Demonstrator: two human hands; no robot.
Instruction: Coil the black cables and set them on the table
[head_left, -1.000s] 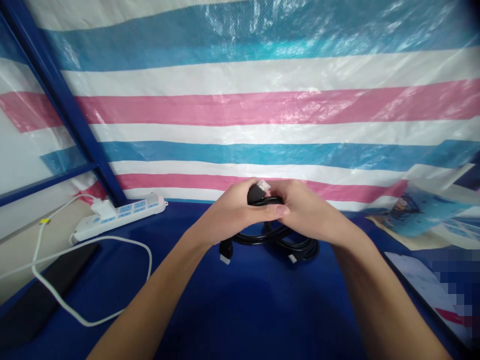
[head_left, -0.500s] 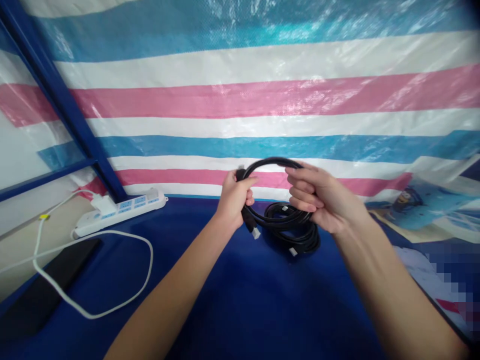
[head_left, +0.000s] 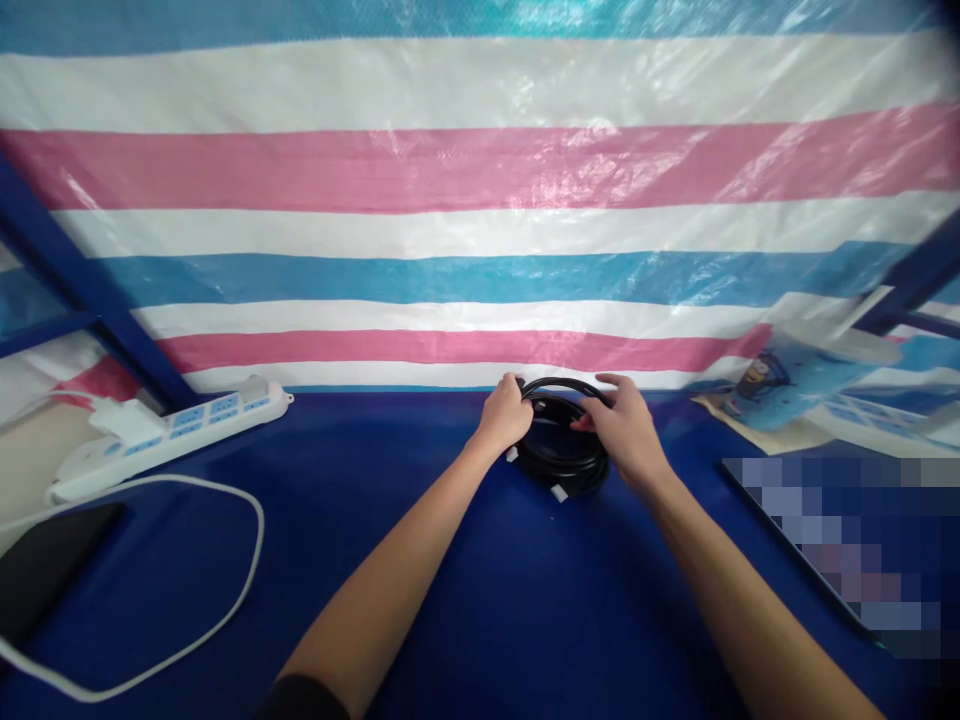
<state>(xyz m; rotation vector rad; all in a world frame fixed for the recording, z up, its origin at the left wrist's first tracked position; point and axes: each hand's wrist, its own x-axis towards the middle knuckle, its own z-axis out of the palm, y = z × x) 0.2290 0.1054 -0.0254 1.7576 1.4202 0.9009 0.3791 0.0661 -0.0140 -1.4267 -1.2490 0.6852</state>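
Observation:
A loop of black cable (head_left: 561, 383) with a white-tipped plug rests low over the blue tabletop, on or just above a second coiled black cable (head_left: 574, 472). My left hand (head_left: 508, 415) is closed around the left side of the upper loop. At its right side, my right hand (head_left: 628, 428) has its fingers apart, straddling the cable without a visible grip. White plug tips show below my left hand and at the front of the lower coil. Where the two coils overlap, they are hard to tell apart.
On the left lie a white power strip (head_left: 176, 430), a looping white cord (head_left: 259, 540) and a dark flat object (head_left: 56, 560). At the right are a blue patterned cup (head_left: 795, 375) and a flat, blurred-out object (head_left: 817, 570). A striped sheet (head_left: 450, 170) hangs behind.
Both hands have lowered the upper cable loop onto or close to the other coil. My right hand's fingers have spread from their pinch. The view has shifted to the right.

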